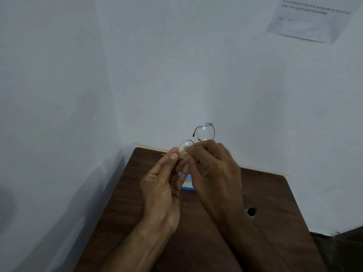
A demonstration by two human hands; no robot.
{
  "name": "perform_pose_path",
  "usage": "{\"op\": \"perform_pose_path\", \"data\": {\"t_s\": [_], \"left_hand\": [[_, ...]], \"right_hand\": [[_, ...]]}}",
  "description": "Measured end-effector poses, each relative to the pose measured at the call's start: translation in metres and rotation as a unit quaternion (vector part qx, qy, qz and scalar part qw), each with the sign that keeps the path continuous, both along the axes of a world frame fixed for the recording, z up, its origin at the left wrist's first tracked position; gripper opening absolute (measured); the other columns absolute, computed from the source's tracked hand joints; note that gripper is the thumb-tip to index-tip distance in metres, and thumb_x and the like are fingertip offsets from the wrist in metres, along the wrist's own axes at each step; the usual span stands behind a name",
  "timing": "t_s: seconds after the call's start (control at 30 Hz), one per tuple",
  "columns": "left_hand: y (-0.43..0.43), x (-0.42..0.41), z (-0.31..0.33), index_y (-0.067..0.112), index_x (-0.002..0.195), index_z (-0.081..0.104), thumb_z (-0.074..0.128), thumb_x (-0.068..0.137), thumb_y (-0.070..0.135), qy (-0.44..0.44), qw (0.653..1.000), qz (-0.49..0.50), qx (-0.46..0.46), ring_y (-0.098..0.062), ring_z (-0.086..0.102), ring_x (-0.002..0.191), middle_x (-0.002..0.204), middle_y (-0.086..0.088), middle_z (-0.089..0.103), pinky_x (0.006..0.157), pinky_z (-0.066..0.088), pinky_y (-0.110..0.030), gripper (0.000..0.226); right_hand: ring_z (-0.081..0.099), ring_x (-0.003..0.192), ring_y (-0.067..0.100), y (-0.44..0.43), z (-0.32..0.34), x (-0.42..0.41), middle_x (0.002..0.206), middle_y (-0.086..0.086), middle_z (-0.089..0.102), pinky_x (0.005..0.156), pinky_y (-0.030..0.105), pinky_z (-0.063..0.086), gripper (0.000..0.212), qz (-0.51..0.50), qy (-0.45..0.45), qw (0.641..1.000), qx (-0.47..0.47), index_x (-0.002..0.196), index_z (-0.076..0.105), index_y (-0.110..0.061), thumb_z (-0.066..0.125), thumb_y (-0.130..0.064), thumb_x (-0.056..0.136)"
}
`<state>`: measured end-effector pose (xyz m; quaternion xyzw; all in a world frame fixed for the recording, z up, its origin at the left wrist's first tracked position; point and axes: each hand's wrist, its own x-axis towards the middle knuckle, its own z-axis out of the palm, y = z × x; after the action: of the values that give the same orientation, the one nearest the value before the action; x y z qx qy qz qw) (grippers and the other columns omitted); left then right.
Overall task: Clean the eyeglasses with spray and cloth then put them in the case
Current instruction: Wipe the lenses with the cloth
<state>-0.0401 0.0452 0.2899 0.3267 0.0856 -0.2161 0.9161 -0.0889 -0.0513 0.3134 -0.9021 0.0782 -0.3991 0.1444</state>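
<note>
Pinkish wire-rimmed eyeglasses point(205, 132) are held up in the air above the far end of the table, between both hands and tilted, so one lens sits high and the other low. The high lens is clear of the fingers. A dark-tipped temple curves beside it.

The left hand point(163, 185) is palm toward the camera. Its thumb is clamped on the outer rim of the low lens, with the fingers curled behind. The right hand point(214, 167) shows its back to the camera, fingers bunched tight on the low lens and the bridge. A tan scrap point(184, 153) is pinched against the glass there; it may be cloth, but too little shows to tell. The two hands touch at the fingertips.

A blue item point(187, 184) lies on the table right under the hands, mostly hidden, so its kind is unclear. The dark brown wood table point(149, 222) is pushed into a corner of pale walls point(59, 95). A round hole point(251, 211) is in the top, right of the right wrist. A printed sheet of paper point(308, 18) is stuck on the wall at upper right, its text too blurred to read.
</note>
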Motion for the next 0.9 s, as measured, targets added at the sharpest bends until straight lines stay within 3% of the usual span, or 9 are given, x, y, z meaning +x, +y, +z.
{"op": "perform_pose_path", "data": {"t_s": [0.13, 0.27, 0.43, 0.6, 0.77, 0.9], "left_hand": [[-0.003, -0.008, 0.003, 0.0, 0.122, 0.075, 0.067, 0.097, 0.004, -0.016, 1.0, 0.008, 0.011, -0.023, 0.079, 0.097, 0.116, -0.02, 0.078, 0.076, 0.066, -0.03, 0.027], [-0.005, -0.011, 0.002, 0.003, 0.122, 0.075, 0.066, 0.098, 0.008, -0.036, 0.999, 0.01, 0.031, -0.03, 0.075, 0.114, 0.12, -0.016, 0.078, 0.09, 0.062, -0.035, 0.027], [-0.008, -0.015, 0.005, -0.002, 0.119, 0.075, 0.068, 0.094, 0.002, -0.026, 0.999, 0.038, 0.005, -0.022, 0.079, 0.095, 0.111, -0.02, 0.079, 0.081, 0.066, -0.033, 0.027], [-0.01, -0.015, 0.006, 0.004, 0.121, 0.076, 0.069, 0.095, 0.006, -0.04, 0.998, 0.041, 0.019, -0.028, 0.077, 0.106, 0.117, -0.016, 0.079, 0.092, 0.063, -0.04, 0.027], [-0.017, -0.023, 0.009, 0.0, 0.119, 0.076, 0.07, 0.093, 0.002, -0.048, 0.997, 0.054, 0.025, -0.029, 0.078, 0.105, 0.116, -0.02, 0.078, 0.085, 0.066, -0.035, 0.026], [-0.021, -0.022, 0.011, 0.003, 0.117, 0.077, 0.07, 0.094, 0.006, -0.053, 0.997, 0.054, 0.034, -0.03, 0.077, 0.107, 0.115, -0.017, 0.079, 0.091, 0.064, -0.037, 0.025]], "right_hand": [[0.064, 0.087, 0.018, -0.006, 0.009, 0.002, 0.101, -0.003, 0.068, 0.07, 0.041, 0.057, 0.016, -0.018, -0.012, 0.999, 0.024, 0.102, 0.076, -0.018, 0.063, -0.023, 0.094], [0.066, 0.088, 0.014, 0.01, 0.008, -0.005, 0.098, -0.008, 0.067, 0.073, 0.038, 0.057, 0.009, 0.05, 0.005, 0.996, 0.072, 0.098, 0.076, -0.02, 0.072, -0.016, 0.092], [0.068, 0.087, 0.018, -0.022, 0.012, 0.004, 0.101, -0.006, 0.067, 0.071, 0.042, 0.06, 0.012, -0.014, -0.035, 0.995, 0.097, 0.096, 0.076, -0.019, 0.072, -0.009, 0.092], [0.063, 0.081, 0.016, -0.001, 0.015, -0.011, 0.093, -0.005, 0.065, 0.069, 0.04, 0.056, 0.012, 0.064, 0.002, 0.996, 0.061, 0.091, 0.075, -0.017, 0.064, -0.021, 0.093], [0.065, 0.079, 0.016, -0.025, 0.027, -0.001, 0.094, -0.005, 0.066, 0.065, 0.04, 0.059, 0.009, 0.002, -0.026, 0.998, 0.061, 0.089, 0.075, -0.017, 0.073, -0.008, 0.09], [0.064, 0.081, 0.012, -0.012, 0.028, -0.011, 0.092, -0.01, 0.064, 0.067, 0.038, 0.056, 0.011, 0.073, 0.007, 0.995, 0.062, 0.085, 0.072, -0.02, 0.072, -0.01, 0.089]]}}
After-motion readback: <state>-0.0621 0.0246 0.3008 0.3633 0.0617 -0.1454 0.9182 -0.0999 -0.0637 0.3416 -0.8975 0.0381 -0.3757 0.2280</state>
